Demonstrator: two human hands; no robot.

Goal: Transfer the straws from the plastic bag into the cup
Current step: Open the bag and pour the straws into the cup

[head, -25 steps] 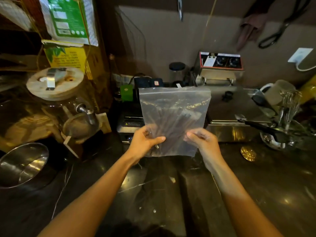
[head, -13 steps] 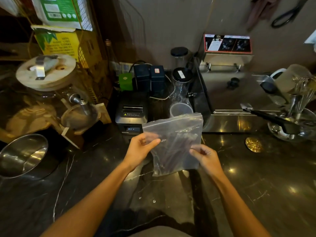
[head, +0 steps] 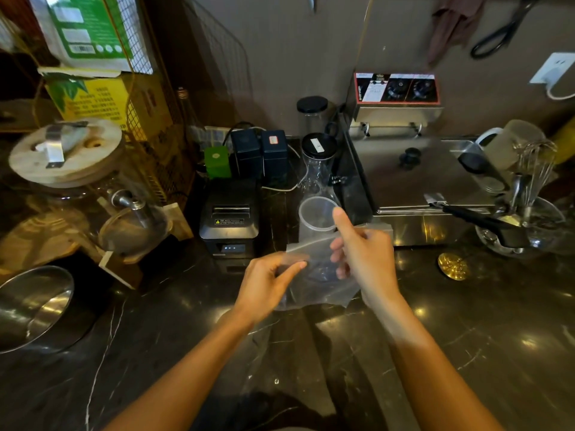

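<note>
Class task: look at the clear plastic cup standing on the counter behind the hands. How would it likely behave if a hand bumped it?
The clear plastic cup looks thin-walled and empty, so it is probably very light and would tip or slide easily. The polished dark counter likely gives it little grip. Its round shape suggests it would roll once knocked over.

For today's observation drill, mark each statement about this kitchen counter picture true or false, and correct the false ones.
1. Both hands hold the bag. True: left hand, right hand.
2. The cup stands behind the bag. True.
3. Straws already stand in the cup. False: it looks empty.
4. The whisk lies left of the printer. False: it is far right.
5. The fryer is lidded. True.
</note>
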